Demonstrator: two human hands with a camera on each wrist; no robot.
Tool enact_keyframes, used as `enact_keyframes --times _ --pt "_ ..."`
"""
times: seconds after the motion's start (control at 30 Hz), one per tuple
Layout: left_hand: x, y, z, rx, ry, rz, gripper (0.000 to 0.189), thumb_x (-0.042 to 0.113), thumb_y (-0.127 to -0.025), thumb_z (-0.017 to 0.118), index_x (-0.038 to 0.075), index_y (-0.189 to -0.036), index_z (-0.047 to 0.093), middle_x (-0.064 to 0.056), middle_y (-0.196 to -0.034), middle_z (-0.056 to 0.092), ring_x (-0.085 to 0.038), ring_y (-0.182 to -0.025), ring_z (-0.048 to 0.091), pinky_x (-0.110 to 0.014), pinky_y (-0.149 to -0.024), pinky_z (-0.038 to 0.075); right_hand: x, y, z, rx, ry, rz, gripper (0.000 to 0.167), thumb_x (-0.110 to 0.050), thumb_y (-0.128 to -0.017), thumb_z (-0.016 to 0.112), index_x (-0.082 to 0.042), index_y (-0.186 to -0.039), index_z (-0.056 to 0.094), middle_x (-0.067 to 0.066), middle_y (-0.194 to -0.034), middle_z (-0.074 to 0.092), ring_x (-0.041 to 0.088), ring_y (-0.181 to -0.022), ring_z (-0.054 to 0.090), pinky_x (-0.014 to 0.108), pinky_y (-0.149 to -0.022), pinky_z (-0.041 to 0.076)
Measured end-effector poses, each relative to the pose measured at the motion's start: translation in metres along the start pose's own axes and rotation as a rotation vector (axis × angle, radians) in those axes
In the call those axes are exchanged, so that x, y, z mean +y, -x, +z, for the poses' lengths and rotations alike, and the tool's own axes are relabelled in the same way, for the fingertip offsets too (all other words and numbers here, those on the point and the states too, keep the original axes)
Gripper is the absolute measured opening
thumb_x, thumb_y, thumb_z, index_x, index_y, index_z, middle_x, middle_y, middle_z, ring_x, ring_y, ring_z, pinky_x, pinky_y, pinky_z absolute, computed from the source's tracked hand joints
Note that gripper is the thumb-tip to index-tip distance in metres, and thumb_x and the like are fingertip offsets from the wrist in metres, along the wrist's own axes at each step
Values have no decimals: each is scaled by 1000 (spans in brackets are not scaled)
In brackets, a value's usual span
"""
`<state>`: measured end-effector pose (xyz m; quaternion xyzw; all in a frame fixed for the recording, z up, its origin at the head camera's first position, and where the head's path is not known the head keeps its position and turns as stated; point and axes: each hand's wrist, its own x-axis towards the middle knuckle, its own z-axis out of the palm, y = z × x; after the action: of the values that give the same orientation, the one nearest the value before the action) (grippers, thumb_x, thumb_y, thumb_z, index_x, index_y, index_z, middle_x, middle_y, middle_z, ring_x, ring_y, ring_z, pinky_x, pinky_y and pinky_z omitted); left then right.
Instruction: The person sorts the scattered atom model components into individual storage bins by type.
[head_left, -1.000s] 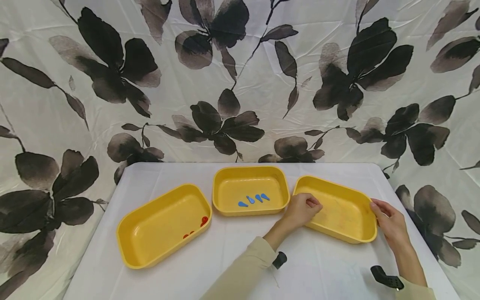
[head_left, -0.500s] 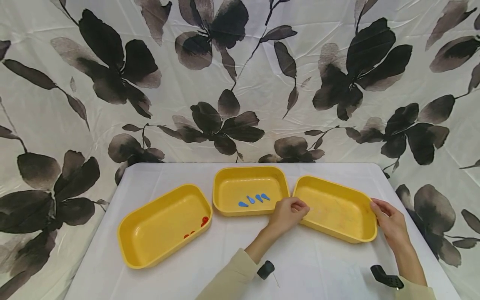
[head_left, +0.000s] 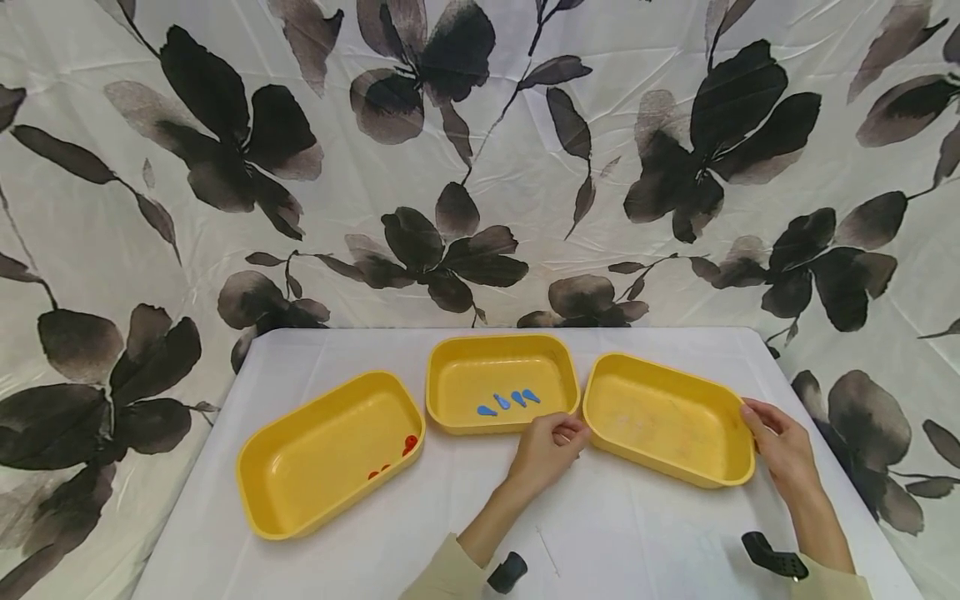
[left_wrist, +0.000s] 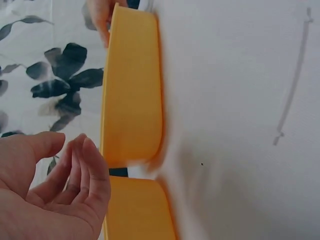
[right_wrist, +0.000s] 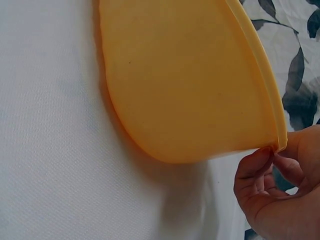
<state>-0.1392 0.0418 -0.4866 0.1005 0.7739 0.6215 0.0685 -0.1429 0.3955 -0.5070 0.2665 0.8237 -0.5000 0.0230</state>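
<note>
My right hand (head_left: 784,447) pinches the rim of the right yellow tray (head_left: 675,417) at its right end; the right wrist view shows the thumb and a finger of that hand (right_wrist: 280,187) at the tray's corner (right_wrist: 190,85). In front of the gap between the middle and right trays hovers my left hand (head_left: 546,452). Its fingers are loosely curled, and the left wrist view shows a gap between the thumb and fingers of this hand (left_wrist: 55,185), with nothing held. The middle yellow tray (head_left: 502,346) contains several blue drop-shaped pieces (head_left: 502,402).
A left yellow tray (head_left: 322,458) stands angled, with small red pieces (head_left: 409,444) along its near right side. All the trays stand on a white table (head_left: 630,542). Behind hangs a floral cloth (head_left: 315,200). A thin line (head_left: 548,552) marks the tabletop.
My left hand has moved left and toward me, from over the right tray's left end to the front of the middle tray. My right hand keeps its place on the rim.
</note>
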Motion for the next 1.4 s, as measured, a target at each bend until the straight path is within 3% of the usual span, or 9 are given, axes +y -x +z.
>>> enact_keyframes --times 0.37,0.6,0.83,1.2,1.4 --pt "-13 26 -13 81 -26 -39 9 11 -92 74 2 -93 75 3 -78 68 -3 -65 61 -18 -64 51 0 3 2 1 -12 -31 65 -45 -107 49 2 -151 44 14 -137 50 5 -95 51 8 -72 49" --pt "-21 45 -19 104 17 -102 9 12 -91 75 4 -90 75 3 -75 67 -6 -62 63 -17 -59 51 1 1 2 -2 -5 -34 65 -46 -107 48 2 -151 44 18 -142 47 6 -96 51 7 -72 49" --pt "-29 60 -23 121 0 -145 10 16 -91 75 6 -90 75 4 -76 68 -5 -63 63 -19 -61 52 1 1 1 -2 -8 -27 65 -46 -107 49 1 -151 44 15 -139 49 6 -96 51 8 -72 49" --pt "-44 83 -20 191 -38 -186 7 14 -89 76 7 -88 73 5 -74 67 -4 -61 62 -20 -59 53 0 3 0 -9 -15 -15 66 -47 -107 49 1 -152 43 13 -136 49 9 -96 50 8 -72 48" --pt "-49 95 -17 182 45 -222 5 6 -89 75 2 -89 72 1 -74 66 -8 -58 64 -19 -51 54 -1 2 0 -2 -16 -10 66 -46 -106 49 1 -152 43 13 -137 49 8 -97 50 8 -72 48"
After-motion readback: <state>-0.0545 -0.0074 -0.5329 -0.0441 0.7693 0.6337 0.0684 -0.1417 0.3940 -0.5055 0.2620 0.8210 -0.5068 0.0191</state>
